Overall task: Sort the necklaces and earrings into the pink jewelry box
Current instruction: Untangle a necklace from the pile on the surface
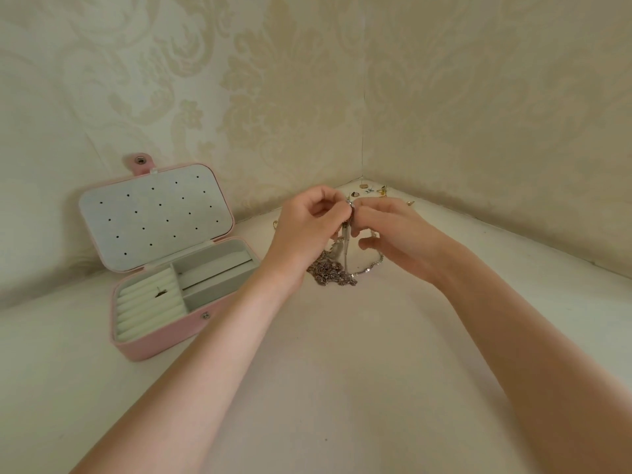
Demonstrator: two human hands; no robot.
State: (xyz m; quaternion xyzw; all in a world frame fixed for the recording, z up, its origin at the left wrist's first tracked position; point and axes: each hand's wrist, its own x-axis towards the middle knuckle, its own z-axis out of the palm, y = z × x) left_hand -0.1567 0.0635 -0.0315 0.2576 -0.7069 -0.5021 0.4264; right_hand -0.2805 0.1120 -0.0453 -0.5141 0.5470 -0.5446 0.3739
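Both hands meet over a tangle of necklaces lying on the white table, close to the far corner where two patterned walls join. The left hand has its fingers curled and pinches a silver chain between thumb and forefinger, near the top of the strand. The right hand pinches the same chain just beside the left fingertips; its lower fingers are loosely bent below. The chain hangs down from the pinch into the heap, which rests on the table between the two wrists.

The pink box stands open well to the left, its lid upright and lined with a pale panel dotted with small holes. Inside, the left section holds white ring rolls with one small dark earring stuck in them; the grey compartments to the right look bare.

Several small earrings lie scattered in the far corner, beyond the hands.
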